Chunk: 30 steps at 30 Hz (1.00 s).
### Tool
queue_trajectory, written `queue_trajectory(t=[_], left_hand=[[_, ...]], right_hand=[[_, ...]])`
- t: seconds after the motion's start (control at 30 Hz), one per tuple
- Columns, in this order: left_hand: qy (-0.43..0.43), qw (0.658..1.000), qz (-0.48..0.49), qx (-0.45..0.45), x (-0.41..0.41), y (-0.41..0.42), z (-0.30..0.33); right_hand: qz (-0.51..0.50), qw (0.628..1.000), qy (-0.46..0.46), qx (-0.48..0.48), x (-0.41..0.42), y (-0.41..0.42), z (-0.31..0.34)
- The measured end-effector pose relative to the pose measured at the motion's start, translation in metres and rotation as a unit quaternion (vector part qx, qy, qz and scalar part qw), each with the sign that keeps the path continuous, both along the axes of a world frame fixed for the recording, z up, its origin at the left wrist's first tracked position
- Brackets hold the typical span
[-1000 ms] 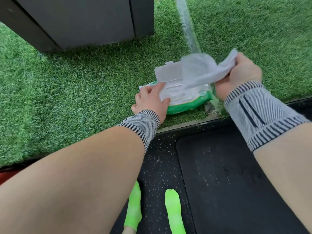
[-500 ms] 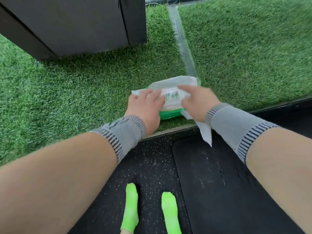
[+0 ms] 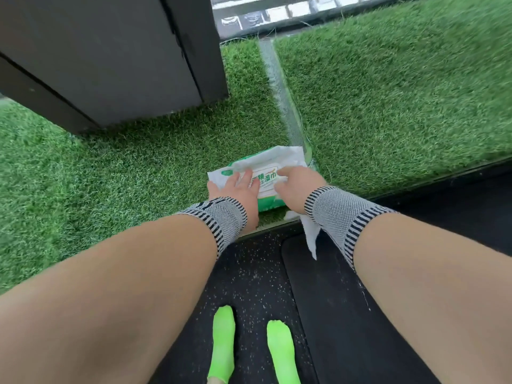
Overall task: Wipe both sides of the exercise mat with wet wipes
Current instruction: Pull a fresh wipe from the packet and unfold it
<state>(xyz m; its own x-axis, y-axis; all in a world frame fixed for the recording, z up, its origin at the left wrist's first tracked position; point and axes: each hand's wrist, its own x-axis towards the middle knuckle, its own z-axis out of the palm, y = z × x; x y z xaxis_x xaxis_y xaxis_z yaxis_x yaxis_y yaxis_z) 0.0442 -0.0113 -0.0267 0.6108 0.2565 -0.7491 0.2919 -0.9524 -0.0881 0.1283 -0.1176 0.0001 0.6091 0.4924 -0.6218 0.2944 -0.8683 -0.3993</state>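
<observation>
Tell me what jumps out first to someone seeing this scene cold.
Both hands press on the wipes pack on the green turf at mid-frame: the left hand flat on it, the right hand beside it with a white wipe hanging beneath the wrist. Below, neon-green socks glow against the speckled black floor, with the black mat to their right.

Green turf [image 3: 138, 173] covered the floor; the wipes pack [image 3: 270, 164] lay on it, in front of the dark cabinet [image 3: 110, 56] (the black mat [image 3: 332, 314] lay nearer than the pack).
</observation>
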Motion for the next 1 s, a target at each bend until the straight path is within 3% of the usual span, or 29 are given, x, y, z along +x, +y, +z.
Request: queue_trajectory(t=[0.07,0.17,0.37,0.47,0.53,0.63,0.7,0.87,1.0], left_hand=[[-0.016,0.999,0.021,-0.019,0.008,-0.004,0.020],[-0.147,0.977,0.118,-0.097,0.012,-0.021,0.069],[-0.244,0.881,0.306,-0.267,-0.021,-0.069,0.197],[-0.280,0.855,0.312,-0.307,-0.049,-0.092,0.246],[-0.297,0.843,0.307,-0.328,-0.064,-0.108,0.278],[-0.333,0.835,0.292,-0.327,-0.086,-0.125,0.318],[-0.349,0.826,0.276,-0.345,-0.103,-0.132,0.337],[-0.356,0.793,0.244,-0.429,-0.147,-0.151,0.375],[-0.356,0.790,0.188,-0.462,-0.191,-0.169,0.407]], right_hand=[[-0.137,0.985,0.019,0.103,-0.002,-0.012,0.019],[-0.258,0.948,0.054,0.179,-0.006,-0.034,0.061],[-0.375,0.868,0.149,0.290,-0.042,-0.082,0.157],[-0.386,0.836,0.188,0.342,-0.072,-0.110,0.207],[-0.371,0.843,0.154,0.359,-0.090,-0.129,0.239],[-0.347,0.878,-0.010,0.331,-0.115,-0.159,0.284],[-0.358,0.873,-0.075,0.323,-0.134,-0.177,0.306],[-0.412,0.830,-0.152,0.345,-0.201,-0.202,0.345],[-0.390,0.843,-0.170,0.330,-0.259,-0.208,0.378]])
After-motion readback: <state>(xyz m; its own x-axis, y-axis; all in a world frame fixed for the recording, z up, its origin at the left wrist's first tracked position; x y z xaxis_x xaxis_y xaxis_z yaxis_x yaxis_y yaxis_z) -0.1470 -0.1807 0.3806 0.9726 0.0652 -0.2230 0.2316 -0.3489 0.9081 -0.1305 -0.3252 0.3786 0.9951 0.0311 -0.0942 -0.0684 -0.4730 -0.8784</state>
